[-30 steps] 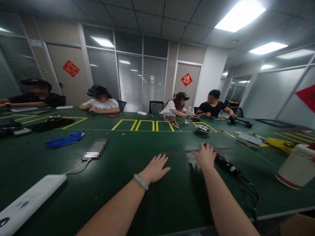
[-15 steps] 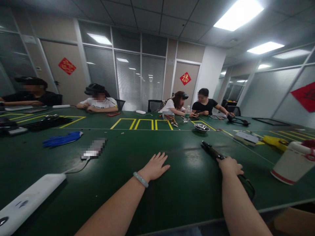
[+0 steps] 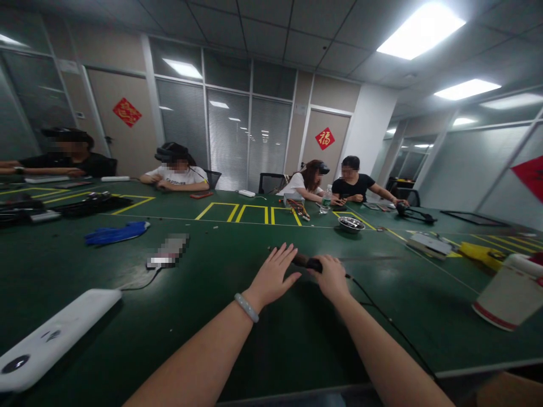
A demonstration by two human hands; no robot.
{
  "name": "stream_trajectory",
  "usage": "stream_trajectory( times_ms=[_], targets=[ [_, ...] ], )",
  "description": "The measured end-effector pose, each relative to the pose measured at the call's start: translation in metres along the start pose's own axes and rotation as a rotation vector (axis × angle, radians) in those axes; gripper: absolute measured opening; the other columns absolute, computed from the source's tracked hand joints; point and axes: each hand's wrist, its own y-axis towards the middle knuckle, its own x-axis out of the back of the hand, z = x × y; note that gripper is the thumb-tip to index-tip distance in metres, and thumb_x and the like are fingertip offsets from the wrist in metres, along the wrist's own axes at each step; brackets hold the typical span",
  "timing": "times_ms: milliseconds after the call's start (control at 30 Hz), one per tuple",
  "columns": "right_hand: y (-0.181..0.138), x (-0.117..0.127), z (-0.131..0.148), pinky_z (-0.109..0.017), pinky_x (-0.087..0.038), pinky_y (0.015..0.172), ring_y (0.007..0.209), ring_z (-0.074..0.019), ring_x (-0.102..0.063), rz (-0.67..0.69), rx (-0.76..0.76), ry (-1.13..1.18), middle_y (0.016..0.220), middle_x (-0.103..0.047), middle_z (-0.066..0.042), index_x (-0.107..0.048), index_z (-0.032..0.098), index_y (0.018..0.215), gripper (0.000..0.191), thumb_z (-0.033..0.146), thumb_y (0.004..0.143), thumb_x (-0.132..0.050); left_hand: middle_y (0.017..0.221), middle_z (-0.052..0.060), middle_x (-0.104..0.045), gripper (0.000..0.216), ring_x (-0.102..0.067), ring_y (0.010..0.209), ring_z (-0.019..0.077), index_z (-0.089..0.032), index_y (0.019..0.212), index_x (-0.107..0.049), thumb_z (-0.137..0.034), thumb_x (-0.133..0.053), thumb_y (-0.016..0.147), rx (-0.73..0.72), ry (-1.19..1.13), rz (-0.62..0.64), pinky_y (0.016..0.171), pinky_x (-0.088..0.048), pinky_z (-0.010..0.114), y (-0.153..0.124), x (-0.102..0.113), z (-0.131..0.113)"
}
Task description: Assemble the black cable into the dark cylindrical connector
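My right hand (image 3: 334,278) is closed around the black end of a slim, dark stick-shaped tool (image 3: 301,260) with a cord; its exact kind is unclear. From behind that hand the black cord (image 3: 384,317) runs toward the table's front right edge. My left hand (image 3: 272,276), with a pale bangle (image 3: 246,308) on the wrist, is open with its fingers stretched out. Those fingers lie in front of the tool's left part and hide some of it. I cannot tell whether they touch it.
On the green table (image 3: 203,350) are a white power strip (image 3: 63,333), a blurred-out device on a cable, a blue glove (image 3: 119,232), a metal bowl (image 3: 351,225) and a white bucket-like container (image 3: 507,294). Several people sit along the far side, near a plastic bottle (image 3: 325,200).
My right hand has moved left with the tool, which now lies crosswise behind my left hand's fingers. The cord is drawn out longer. The view has shifted slightly.
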Motion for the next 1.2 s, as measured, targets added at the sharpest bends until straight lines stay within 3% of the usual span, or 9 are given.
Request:
stream_trajectory(
  times_ms=[133, 233, 333, 467, 600, 667, 767, 900, 1200],
  targets=[
    [-0.010, -0.023, 0.059, -0.042, -0.036, 0.087, 0.105, -0.0280, -0.046, 0.032, 0.239, 0.074, 0.115, -0.057, -0.009, -0.058, 0.025, 0.114, 0.030, 0.021, 0.085, -0.050, 0.151, 0.000, -0.028, 0.050, -0.017, 0.142, 0.0175, -0.026, 0.145, -0.027, -0.044, -0.022, 0.099, 0.015, 0.014, -0.054, 0.116, -0.014, 0.040, -0.001, 0.004, -0.001],
    [-0.012, -0.040, 0.083, -0.043, -0.036, 0.088, 0.105, -0.0289, -0.046, 0.047, 0.273, 0.081, 0.117, -0.056, -0.012, -0.057, 0.022, 0.116, 0.033, 0.017, 0.085, -0.045, 0.149, 0.001, -0.034, 0.049, -0.024, 0.139, 0.0169, -0.025, 0.144, -0.032, -0.042, -0.019, 0.100, 0.077, -0.002, -0.056, 0.115, -0.018, 0.038, -0.002, 0.000, 0.007],
    [-0.010, -0.050, 0.090, -0.044, -0.036, 0.089, 0.106, -0.0293, -0.046, 0.071, 0.261, 0.101, 0.117, -0.056, -0.014, -0.057, 0.018, 0.116, 0.033, 0.017, 0.086, -0.044, 0.146, 0.002, -0.038, 0.050, -0.033, 0.135, 0.0172, -0.023, 0.143, -0.034, -0.043, -0.018, 0.100, 0.133, -0.035, -0.027, 0.112, -0.025, 0.036, -0.004, -0.004, 0.015],
    [-0.002, -0.046, 0.079, -0.042, -0.036, 0.093, 0.110, -0.0276, -0.048, 0.197, 0.283, 0.187, 0.120, -0.056, -0.012, -0.055, 0.017, 0.119, 0.043, 0.027, 0.078, -0.060, 0.142, 0.002, -0.045, 0.051, -0.044, 0.128, 0.0169, -0.023, 0.142, -0.037, -0.043, -0.015, 0.100, 0.171, -0.094, 0.021, 0.106, -0.035, 0.033, -0.005, -0.005, 0.020],
    [0.012, -0.015, 0.046, -0.037, -0.038, 0.092, 0.111, -0.0261, -0.051, 0.302, 0.279, 0.228, 0.124, -0.056, -0.011, -0.051, 0.020, 0.128, 0.063, 0.048, 0.073, -0.066, 0.139, 0.003, -0.048, 0.049, -0.045, 0.126, 0.0174, -0.023, 0.139, -0.041, -0.043, -0.019, 0.100, 0.101, -0.123, 0.011, 0.105, -0.035, 0.034, -0.005, -0.007, 0.018],
    [0.019, 0.006, 0.023, -0.034, -0.042, 0.084, 0.101, -0.0255, -0.058, 0.372, 0.165, 0.138, 0.112, -0.063, -0.012, -0.060, 0.018, 0.117, 0.057, 0.057, 0.075, -0.060, 0.139, 0.004, -0.049, 0.048, -0.045, 0.126, 0.0187, -0.023, 0.139, -0.040, -0.044, -0.025, 0.099, 0.065, -0.114, 0.009, 0.105, -0.035, 0.035, -0.005, -0.009, 0.015],
    [0.022, 0.030, -0.009, -0.029, -0.043, 0.066, 0.078, -0.0224, -0.063, 0.600, 0.034, -0.026, 0.084, -0.068, -0.009, -0.068, 0.016, 0.087, 0.048, 0.062, 0.076, -0.057, 0.135, 0.005, -0.052, 0.053, -0.048, 0.123, 0.0223, -0.024, 0.136, -0.043, -0.051, -0.045, 0.091, 0.023, -0.072, 0.048, 0.103, -0.037, 0.038, -0.005, -0.013, 0.012],
    [0.018, 0.034, -0.029, -0.024, -0.041, 0.053, 0.057, -0.0154, -0.059, 0.915, 0.041, 0.084, 0.064, -0.064, -0.002, -0.067, 0.018, 0.083, 0.051, 0.067, 0.072, -0.059, 0.127, 0.003, -0.058, 0.049, -0.054, 0.114, 0.0231, -0.027, 0.128, -0.050, -0.045, -0.059, 0.083, 0.006, -0.014, 0.113, 0.099, -0.040, 0.039, -0.003, -0.018, 0.012],
    [0.014, 0.011, -0.024, -0.020, -0.045, 0.046, 0.048, -0.0119, -0.058, 0.925, -0.066, 0.300, 0.056, -0.061, 0.000, -0.063, 0.016, 0.073, 0.036, 0.052, 0.071, -0.067, 0.121, 0.003, -0.060, 0.045, -0.057, 0.108, 0.0224, -0.029, 0.128, -0.050, -0.044, -0.057, 0.085, 0.017, 0.006, 0.162, 0.093, -0.042, 0.037, 0.003, -0.020, 0.017]
  ],
)
